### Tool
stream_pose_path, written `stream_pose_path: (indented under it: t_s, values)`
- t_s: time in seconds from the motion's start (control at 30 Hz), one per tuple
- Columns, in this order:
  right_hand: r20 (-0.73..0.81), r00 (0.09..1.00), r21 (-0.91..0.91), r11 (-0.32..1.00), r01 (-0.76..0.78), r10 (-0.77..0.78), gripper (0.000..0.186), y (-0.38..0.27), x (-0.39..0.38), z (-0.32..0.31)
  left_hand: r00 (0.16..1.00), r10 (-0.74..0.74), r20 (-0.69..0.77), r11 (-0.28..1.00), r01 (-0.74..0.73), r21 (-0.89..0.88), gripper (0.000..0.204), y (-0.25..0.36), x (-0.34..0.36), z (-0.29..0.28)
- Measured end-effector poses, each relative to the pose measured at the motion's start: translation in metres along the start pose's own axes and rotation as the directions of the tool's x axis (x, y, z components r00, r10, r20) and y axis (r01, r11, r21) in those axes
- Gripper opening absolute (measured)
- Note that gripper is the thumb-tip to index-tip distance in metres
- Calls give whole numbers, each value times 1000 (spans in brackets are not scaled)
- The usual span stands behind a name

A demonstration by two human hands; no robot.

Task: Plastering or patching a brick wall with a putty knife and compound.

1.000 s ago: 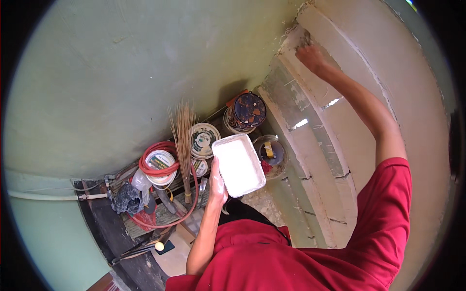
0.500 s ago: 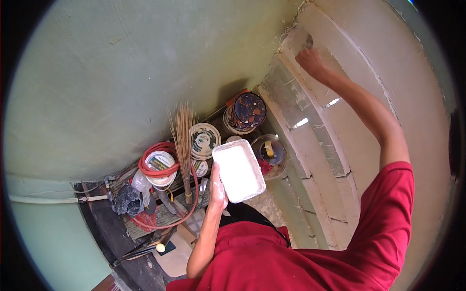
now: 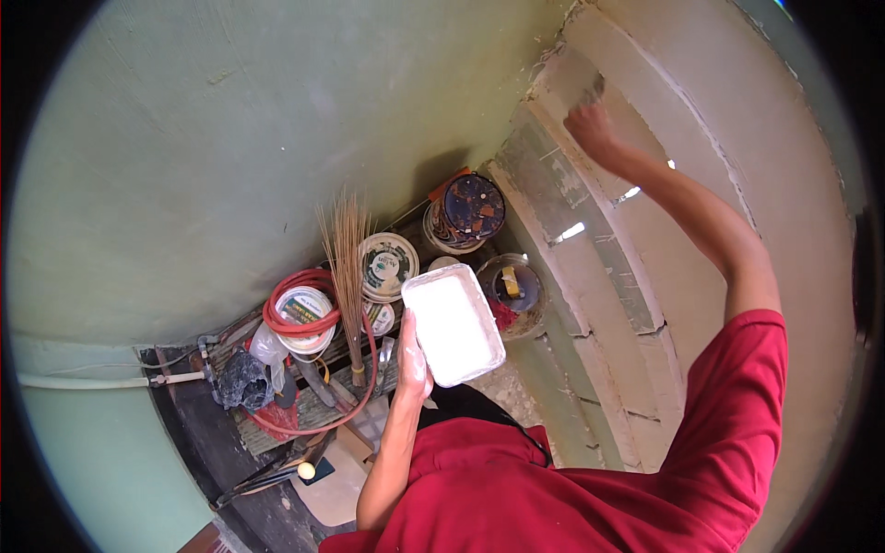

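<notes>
My left hand [image 3: 415,367] is closed around the side of a rectangular tub [image 3: 489,355] with pale smeared walls. White paste [image 3: 451,323] fills much of it, and white smears mark my thumb and palm. Up at the far right, my right hand [image 3: 592,127] is closed on a flat blade-like tool [image 3: 596,89], probably a putty knife, blurred by motion. The blade is at the beige panelled surface [image 3: 645,111], close to its corner with the green wall [image 3: 304,111]. The tool's handle is hidden in my fist.
Below the green wall stand a dark-lidded paint bucket [image 3: 473,208], a round white-lidded tub [image 3: 387,265], a stick broom [image 3: 348,276] and a coiled red hose [image 3: 277,313]. A clear basin [image 3: 527,304] sits beside the stepped panels. A white pipe [image 3: 111,379] runs along the left wall.
My right hand has shifted slightly right and nearer along the panel with the blade. The left hand and the tub stay almost where they were.
</notes>
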State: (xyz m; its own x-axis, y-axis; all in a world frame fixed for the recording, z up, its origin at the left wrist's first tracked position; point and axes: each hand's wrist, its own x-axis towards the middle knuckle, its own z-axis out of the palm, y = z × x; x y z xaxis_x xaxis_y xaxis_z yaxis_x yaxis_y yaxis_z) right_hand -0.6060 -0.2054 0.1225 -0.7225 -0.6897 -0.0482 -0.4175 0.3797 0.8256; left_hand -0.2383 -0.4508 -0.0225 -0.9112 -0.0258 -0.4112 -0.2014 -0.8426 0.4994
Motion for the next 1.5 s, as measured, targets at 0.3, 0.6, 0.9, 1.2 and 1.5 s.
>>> stream_pose_path:
  t_s: [0.3,0.6,0.9,1.2,1.5]
  values:
    - [-85,995,159,986,-46,61,12,-6,24,-5,998,-13,68,1000,11,27,60,-2,8,9]
    - [164,980,82,988,-130,115,11,-22,-86,-15,999,-35,38,999,34,22,61,4,6,11]
    - [85,993,134,987,-89,78,10,-10,-90,-32,992,-88,90,995,84,48,61,15,8,19]
    - [331,925,125,963,-240,187,7,-13,-164,-70,992,-90,93,994,84,64,62,13,8,19]
    - [186,975,169,973,-154,122,5,-15,-123,2,983,-145,116,986,135,97,62,9,9,26]
